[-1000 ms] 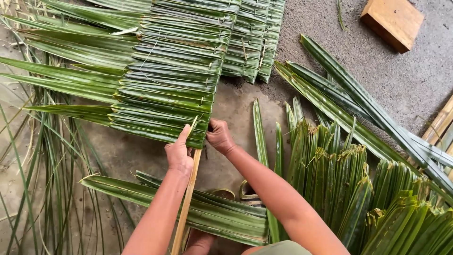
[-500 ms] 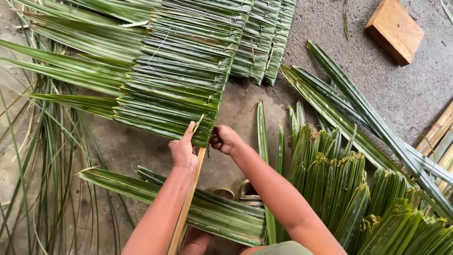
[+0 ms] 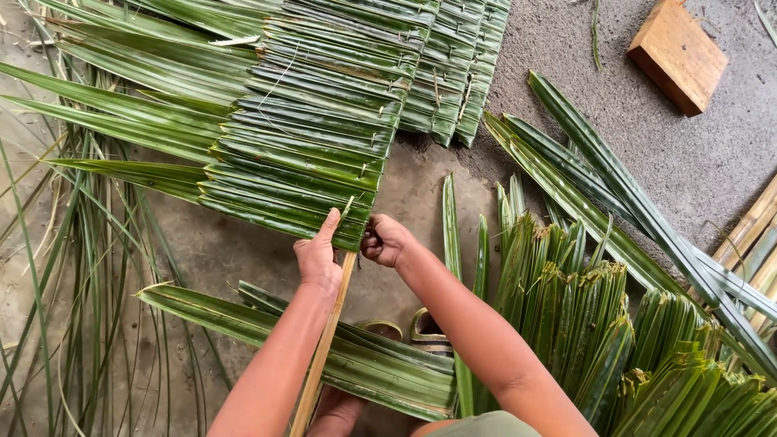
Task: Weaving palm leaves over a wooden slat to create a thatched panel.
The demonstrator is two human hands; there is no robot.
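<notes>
Both hands have barely shifted since a second ago. Left hand (image 3: 318,257) presses the bamboo slat (image 3: 324,348), thumb on the folded leaf panel (image 3: 312,137); right hand (image 3: 384,239) is clenched on the panel's near corner. Bare floor (image 3: 417,190) lies open beyond.

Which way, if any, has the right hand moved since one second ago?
No. The right hand stays at the lower corner of the leaf panel, beside the bamboo stick; the wooden block shifted about equally, so the camera moved.
</notes>
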